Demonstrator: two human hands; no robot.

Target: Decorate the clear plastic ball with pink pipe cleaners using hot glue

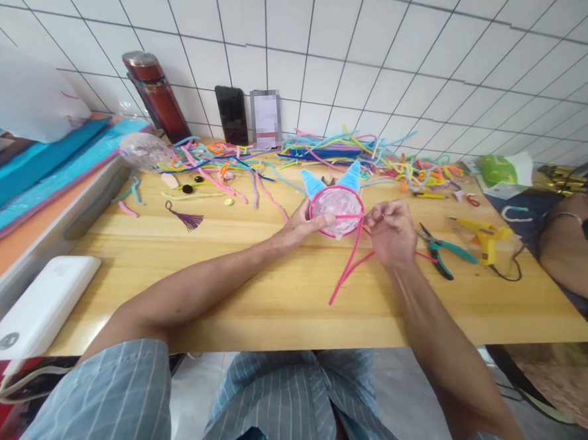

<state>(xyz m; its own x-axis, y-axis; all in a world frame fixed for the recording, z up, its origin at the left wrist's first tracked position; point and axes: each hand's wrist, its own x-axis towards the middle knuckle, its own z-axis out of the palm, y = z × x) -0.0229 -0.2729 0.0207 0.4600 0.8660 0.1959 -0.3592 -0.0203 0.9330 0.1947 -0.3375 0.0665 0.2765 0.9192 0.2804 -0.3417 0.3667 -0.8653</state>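
Observation:
My left hand [304, 226] is closed around the left side of a clear, pale pink ball [337, 205] ringed with pink pipe cleaner. Two pointed ears of blue pipe cleaner [350, 179] stand up from its far edge, with a small dark bit between them. Under my left thumb, a pink pipe cleaner [347, 215] runs straight across the ball. My right hand [390, 231] pinches that strand at the ball's right edge. Further pink pipe cleaner ends [345, 278] hang down toward me and lie on the wooden table [259, 302].
Pliers [442, 247] and a yellow glue gun [487, 240] lie at right, near another person's arm [569, 249]. Loose pipe cleaners [320, 153] line the wall. A purple tassel [187, 218], white power bank [44, 301], red flask [157, 99] and two phones [231, 115] are leftward.

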